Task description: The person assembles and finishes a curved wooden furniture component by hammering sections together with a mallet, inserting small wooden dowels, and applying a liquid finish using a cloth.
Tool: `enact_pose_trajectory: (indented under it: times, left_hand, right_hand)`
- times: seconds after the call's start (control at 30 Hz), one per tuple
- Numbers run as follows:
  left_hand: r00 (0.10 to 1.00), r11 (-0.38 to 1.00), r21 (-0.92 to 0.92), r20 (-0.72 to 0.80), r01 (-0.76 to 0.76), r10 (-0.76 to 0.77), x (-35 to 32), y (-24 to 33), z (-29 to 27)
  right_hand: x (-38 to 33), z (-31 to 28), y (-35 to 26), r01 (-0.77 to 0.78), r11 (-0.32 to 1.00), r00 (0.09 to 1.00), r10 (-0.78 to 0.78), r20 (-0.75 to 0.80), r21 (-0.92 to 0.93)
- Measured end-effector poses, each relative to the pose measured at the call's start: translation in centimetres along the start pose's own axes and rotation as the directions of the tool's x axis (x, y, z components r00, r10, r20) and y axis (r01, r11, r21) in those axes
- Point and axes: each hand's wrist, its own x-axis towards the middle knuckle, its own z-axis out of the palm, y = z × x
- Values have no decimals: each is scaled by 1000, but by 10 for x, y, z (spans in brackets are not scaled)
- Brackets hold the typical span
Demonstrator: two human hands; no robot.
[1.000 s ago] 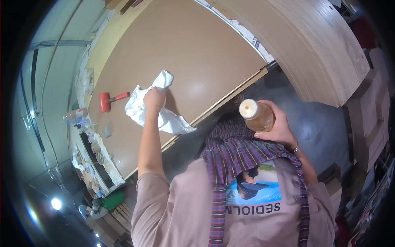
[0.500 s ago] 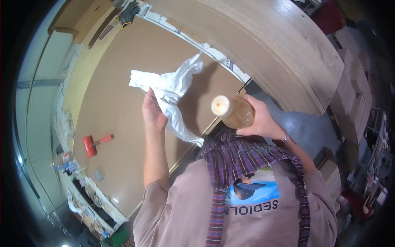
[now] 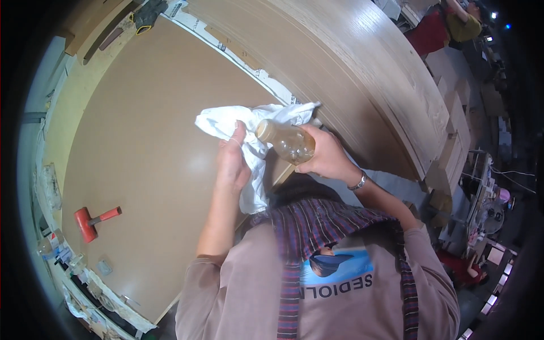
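My left hand [image 3: 233,161] is closed on a crumpled white cloth [image 3: 224,120], thumb on top, its folds hanging down past the wrist and spreading to the right. In my right hand [image 3: 328,152] is a clear plastic bottle [image 3: 293,146] with brownish liquid in it. The bottle lies tilted, its pale top pointing left against the cloth. Both hands are above the near right edge of a large brown panel [image 3: 153,124]. My right fingers wrap behind the bottle and are partly hidden.
A red mallet [image 3: 88,224] lies on the panel at the left, near a small clear object [image 3: 104,267]. Wood-grain boards [image 3: 362,73] are stacked at the right. A dark glove [image 3: 148,16] rests at the far edge. Other people in red [image 3: 425,35] are in the background.
The bottle has moved left and tipped toward the cloth, its top now against it. My left hand has brought the cloth closer to the bottle. The view has shifted.
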Motion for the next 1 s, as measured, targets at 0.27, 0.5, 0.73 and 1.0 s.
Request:
enact_pose_trajectory:
  times: [0.27,0.5,0.73,1.0]
  left_hand:
    - [995,995,-93,90,-37,45,16,-1,-9]
    - [991,968,-244,110,-51,80,23,-1,-23]
    - [989,968,-234,87,-95,118,22,-3,-32]
    - [985,952,-269,52,-146,166,22,-7,-34]
  right_hand:
    - [8,-14,-26,-188,951,982,176,-71,-244]
    - [17,-13,-38,-159,903,987,150,-54,-398]
    - [23,-13,-56,-149,828,984,176,-1,-541]
    - [24,-22,-78,-102,825,985,161,59,-556]
